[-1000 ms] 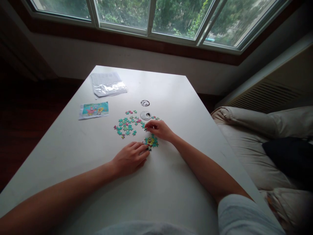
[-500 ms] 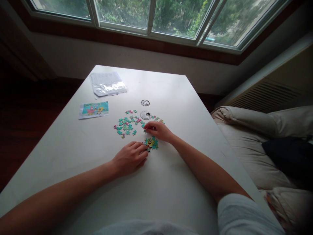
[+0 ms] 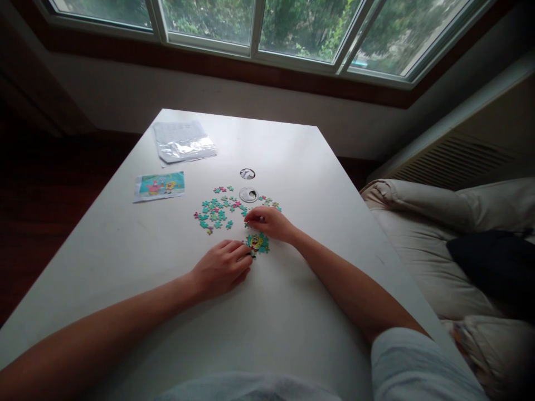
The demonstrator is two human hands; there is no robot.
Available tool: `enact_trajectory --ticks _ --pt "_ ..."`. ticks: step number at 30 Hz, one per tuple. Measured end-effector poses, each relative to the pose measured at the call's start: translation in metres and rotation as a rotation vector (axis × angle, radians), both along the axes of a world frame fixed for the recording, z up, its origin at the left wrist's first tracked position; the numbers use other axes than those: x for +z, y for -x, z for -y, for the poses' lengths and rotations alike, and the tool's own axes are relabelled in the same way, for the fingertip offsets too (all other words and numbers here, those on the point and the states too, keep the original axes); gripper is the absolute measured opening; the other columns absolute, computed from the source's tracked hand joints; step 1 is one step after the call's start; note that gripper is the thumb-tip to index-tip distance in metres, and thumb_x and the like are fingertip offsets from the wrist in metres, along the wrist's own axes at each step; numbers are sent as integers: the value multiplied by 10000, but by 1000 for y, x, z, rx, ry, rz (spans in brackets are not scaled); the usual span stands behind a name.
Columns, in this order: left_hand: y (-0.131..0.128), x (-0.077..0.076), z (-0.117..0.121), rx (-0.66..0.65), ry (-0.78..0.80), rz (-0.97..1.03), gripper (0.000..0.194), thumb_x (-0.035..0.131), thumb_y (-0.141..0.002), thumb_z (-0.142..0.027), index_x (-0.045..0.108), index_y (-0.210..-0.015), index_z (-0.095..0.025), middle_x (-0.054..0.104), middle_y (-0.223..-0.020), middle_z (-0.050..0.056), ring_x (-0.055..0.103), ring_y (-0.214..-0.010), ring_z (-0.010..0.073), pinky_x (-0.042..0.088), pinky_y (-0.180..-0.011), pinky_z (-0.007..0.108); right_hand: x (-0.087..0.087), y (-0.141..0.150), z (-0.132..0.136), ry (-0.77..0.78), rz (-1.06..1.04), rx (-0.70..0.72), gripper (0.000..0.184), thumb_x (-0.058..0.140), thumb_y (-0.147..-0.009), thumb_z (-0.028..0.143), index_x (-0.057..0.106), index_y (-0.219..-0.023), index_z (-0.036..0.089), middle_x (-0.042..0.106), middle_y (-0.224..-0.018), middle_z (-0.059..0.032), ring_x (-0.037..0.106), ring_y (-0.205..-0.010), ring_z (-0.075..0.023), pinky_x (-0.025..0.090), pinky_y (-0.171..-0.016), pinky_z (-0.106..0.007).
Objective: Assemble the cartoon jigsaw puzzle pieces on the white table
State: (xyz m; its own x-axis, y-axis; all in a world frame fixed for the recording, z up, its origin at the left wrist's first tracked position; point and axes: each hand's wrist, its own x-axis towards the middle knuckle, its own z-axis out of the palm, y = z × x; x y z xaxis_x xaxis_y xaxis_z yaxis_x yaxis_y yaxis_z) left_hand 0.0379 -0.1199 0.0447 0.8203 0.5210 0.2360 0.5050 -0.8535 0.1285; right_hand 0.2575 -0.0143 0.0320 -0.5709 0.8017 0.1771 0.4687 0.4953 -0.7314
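On the white table (image 3: 125, 245) lies a small joined patch of puzzle (image 3: 258, 243) with a yellow cartoon figure on teal. My left hand (image 3: 221, 268) rests beside it, fingers curled, fingertips touching its left edge. My right hand (image 3: 270, 221) hovers just above the patch, fingers pinched on a small puzzle piece. Several loose teal and pink pieces (image 3: 217, 214) are scattered behind both hands.
A printed picture card (image 3: 159, 185) lies at the left. A clear plastic bag over a paper sheet (image 3: 183, 143) sits at the far left corner. Two round cable holes (image 3: 248, 184) are in the tabletop. A beige cushion (image 3: 438, 245) lies to the right, with windows beyond.
My right hand has drawn slightly toward the joined patch with its pinch closed. My left hand stays where it was.
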Motion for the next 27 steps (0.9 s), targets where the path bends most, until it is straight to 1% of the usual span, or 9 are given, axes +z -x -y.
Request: enact_trajectory --ticks 4,8,11,15,19,22,25,27 --pt "0 2 0 2 4 -10 187 441 -1020 -241 620 -1034 -189 661 -1175 89 589 -1144 247 470 -964 410 0 1 2 -41 31 21 145 655 -853 142 760 -943 186 685 -800 -17 579 -747 -135 421 -713 -240" --pt "-1 2 0 -1 8 -12 184 445 -1019 -243 620 -1033 -190 664 -1158 93 585 -1146 248 469 -961 409 2 3 4 -61 48 12 184 653 -863 133 746 -1008 198 686 -817 -18 577 -763 -143 425 -747 -253" --pt "0 2 0 -4 4 -7 178 451 -1016 -240 620 -1036 -191 664 -1159 95 584 -1146 248 467 -958 409 2 3 5 -106 79 21 172 654 -869 130 745 -996 201 687 -821 -26 575 -793 -156 425 -773 -265" --pt "0 2 0 -4 10 -12 174 455 -1013 -241 619 -1041 -191 658 -1185 91 585 -1143 247 466 -959 409 2 1 3 -152 103 33 188 594 -909 117 746 -989 194 707 -866 -45 587 -847 -174 429 -820 -286" --pt "1 2 0 -5 15 -7 161 469 -1007 -238 619 -1041 -189 656 -1197 92 581 -1151 248 469 -963 410 2 -4 -1 -161 89 28 238 541 -926 92 744 -995 197 720 -884 -47 592 -879 -183 432 -847 -300" --pt "1 1 0 -6 15 3 144 490 -995 -229 621 -1045 -192 654 -1198 94 580 -1157 247 470 -964 410 5 -6 -1 -171 107 32 191 579 -914 111 739 -967 199 707 -871 -45 584 -854 -180 429 -832 -298" --pt "1 1 0 -2 15 1 138 496 -991 -230 621 -1037 -193 653 -1195 92 580 -1154 249 469 -964 410 7 -7 0 -210 155 61 94 641 -910 183 728 -944 200 688 -879 -50 569 -850 -184 416 -835 -303" --pt "0 0 0 2 12 -5 140 492 -992 -231 620 -1032 -194 652 -1195 93 580 -1149 250 467 -963 409 8 -7 2 -234 203 87 63 672 -905 227 719 -941 204 677 -889 -51 558 -860 -189 402 -843 -309"
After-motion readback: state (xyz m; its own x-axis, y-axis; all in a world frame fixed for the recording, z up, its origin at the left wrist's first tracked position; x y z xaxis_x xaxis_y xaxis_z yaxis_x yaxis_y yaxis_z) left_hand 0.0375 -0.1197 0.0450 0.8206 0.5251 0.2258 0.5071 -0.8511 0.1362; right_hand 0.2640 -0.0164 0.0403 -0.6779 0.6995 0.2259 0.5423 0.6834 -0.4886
